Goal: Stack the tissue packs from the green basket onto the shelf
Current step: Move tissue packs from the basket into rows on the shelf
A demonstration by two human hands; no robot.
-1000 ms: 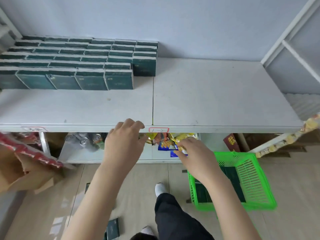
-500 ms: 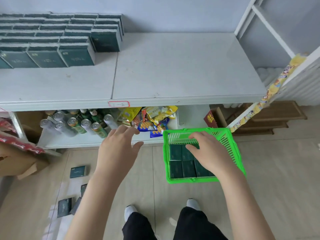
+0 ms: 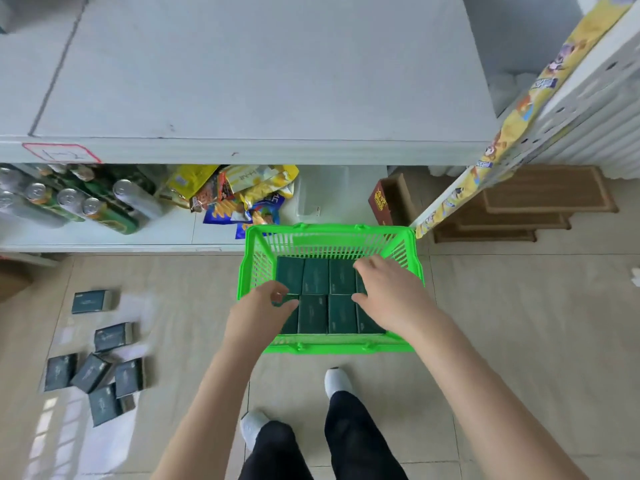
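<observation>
The green basket [image 3: 329, 231] stands on the floor in front of the white shelf [image 3: 263, 81]. Several dark green tissue packs [image 3: 315, 280] lie flat in it in two rows. My left hand [image 3: 259, 313] reaches over the near left corner, its fingers and thumb curled at the edge of the near left pack. I cannot tell whether it has a hold. My right hand [image 3: 388, 296] hovers over the packs on the right side, fingers spread and thumb apart, holding nothing. The stacked packs on the shelf are out of view.
Several loose tissue packs [image 3: 100, 362] lie scattered on the floor at left. The lower shelf holds cans [image 3: 72, 202], snack bags [image 3: 239, 192] and a red box [image 3: 381, 202]. A yellow snack strip [image 3: 512, 133] hangs on the right rack. My feet [image 3: 337, 381] stand just behind the basket.
My view has tilted down from the shelf to the basket. Both hands have dropped from the shelf edge into the basket, the left one crossing over from outside it.
</observation>
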